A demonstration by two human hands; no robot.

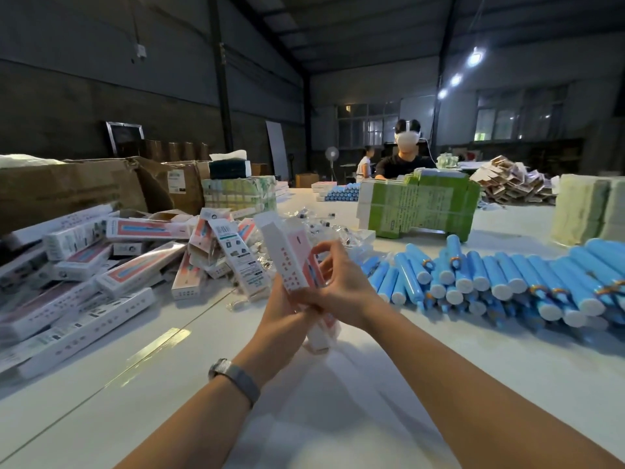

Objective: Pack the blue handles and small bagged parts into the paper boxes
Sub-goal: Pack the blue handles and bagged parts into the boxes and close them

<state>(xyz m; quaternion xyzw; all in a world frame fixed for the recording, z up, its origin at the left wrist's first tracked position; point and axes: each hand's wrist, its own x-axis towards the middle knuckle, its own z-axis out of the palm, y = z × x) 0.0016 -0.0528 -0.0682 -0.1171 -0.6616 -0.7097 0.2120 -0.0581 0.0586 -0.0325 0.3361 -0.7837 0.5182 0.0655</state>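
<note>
A long white and pink paper box [287, 252] stands tilted over the middle of the table, held by both hands. My left hand [282, 319] grips its lower part from the left. My right hand [338, 286] curls round its right side, fingers on the pink face. The box's bottom end [318, 340] rests near the table. Many blue handles [500, 279] lie in a heap to the right. Small clear bagged parts [324, 225] lie behind the box. Filled paper boxes [101, 265] are heaped on the left.
Stacks of flat green cartons [419, 208] stand behind the handles, with pale stacks [585, 211] at far right. Brown cardboard boxes [67, 191] sit at back left. A person [402, 157] with a headset sits across the white table [372, 401].
</note>
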